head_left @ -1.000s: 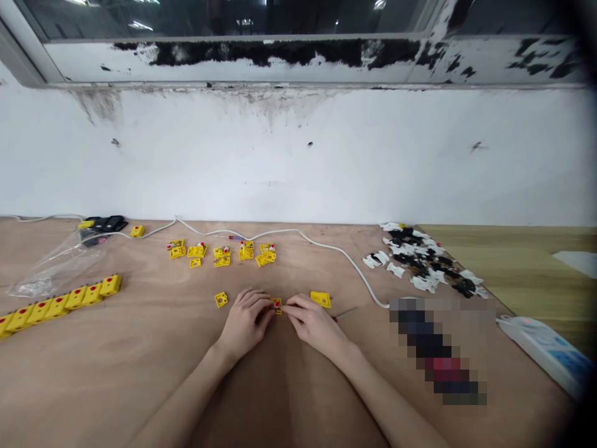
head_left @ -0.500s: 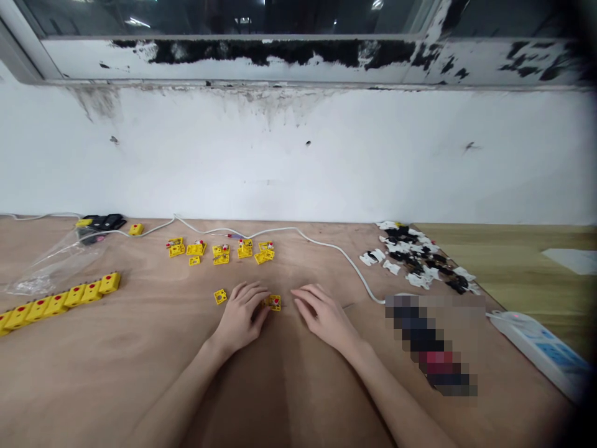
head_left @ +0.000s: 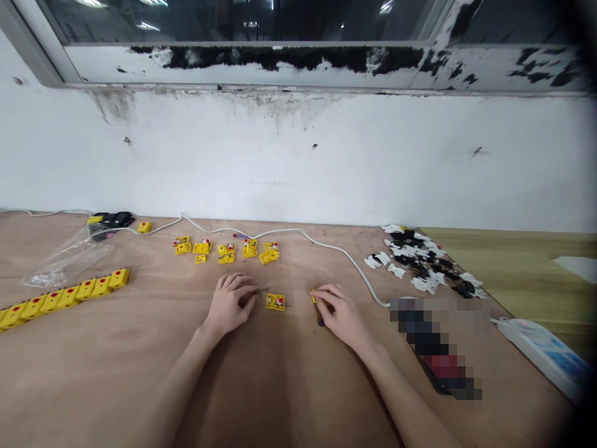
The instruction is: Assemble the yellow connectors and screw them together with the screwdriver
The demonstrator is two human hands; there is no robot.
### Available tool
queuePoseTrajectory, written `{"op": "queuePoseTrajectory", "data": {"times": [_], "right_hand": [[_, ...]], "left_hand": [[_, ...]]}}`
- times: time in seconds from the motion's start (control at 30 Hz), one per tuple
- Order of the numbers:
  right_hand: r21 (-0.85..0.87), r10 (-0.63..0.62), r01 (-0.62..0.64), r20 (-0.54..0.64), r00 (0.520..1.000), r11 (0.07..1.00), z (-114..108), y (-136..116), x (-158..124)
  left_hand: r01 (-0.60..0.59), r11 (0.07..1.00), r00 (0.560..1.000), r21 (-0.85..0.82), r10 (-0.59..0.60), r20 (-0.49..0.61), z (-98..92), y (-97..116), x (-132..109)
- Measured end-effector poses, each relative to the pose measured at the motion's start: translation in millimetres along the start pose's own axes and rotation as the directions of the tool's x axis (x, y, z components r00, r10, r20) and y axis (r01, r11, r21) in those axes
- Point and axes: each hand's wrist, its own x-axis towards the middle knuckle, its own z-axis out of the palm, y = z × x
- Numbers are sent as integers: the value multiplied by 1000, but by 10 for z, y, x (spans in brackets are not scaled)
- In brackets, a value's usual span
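My left hand [head_left: 227, 305] rests on the plywood table top [head_left: 116, 379], fingers curled. A small grey metal piece [head_left: 261, 290] lies at its fingertips, and I cannot tell whether it is held. Between my hands, touched by neither, lies a square yellow plastic part with a red dot [head_left: 275, 302]. My right hand [head_left: 341, 315] is closed on a small yellow plastic piece [head_left: 314, 297], which shows only at its fingertips. A dark object [head_left: 321, 322] shows beneath that hand.
Small yellow parts [head_left: 226, 252] stand in groups at the back, and a row of yellow connectors [head_left: 60, 295] lies at left. There are a plastic bag [head_left: 69, 264], a white cable [head_left: 326, 246], black-and-white pieces [head_left: 420, 261], a power strip [head_left: 541, 354] and a blurred patch [head_left: 438, 345].
My hands have moved apart and my right hand has closed on a yellow piece. The yellow plate left of the red-dot part no longer shows. The view has shifted slightly.
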Motion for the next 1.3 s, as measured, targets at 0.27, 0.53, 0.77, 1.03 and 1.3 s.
{"op": "queuePoseTrajectory", "data": {"times": [0.27, 0.53, 0.77, 1.03, 1.3], "right_hand": [[56, 1, 0, -26, 1000, 998, 88, -90, -5], [355, 123, -117, 5, 992, 927, 260, -523, 159], [549, 192, -206, 83, 978, 810, 424, -845, 374], [323, 109, -107, 10, 994, 940, 374, -456, 307], [260, -52, 18, 124, 991, 965, 368, -340, 231]], "left_hand": [[181, 977, 982, -110, -186, -31, 123, 90, 17], [342, 742, 901, -576, -433, -22, 146, 425, 26], [300, 478, 865, -826, -501, 25, 159, 707, -37], [184, 962, 973, -202, -207, -98, 269, 517, -86], [168, 985, 985, -50, -170, -37, 277, 522, -96]]}}
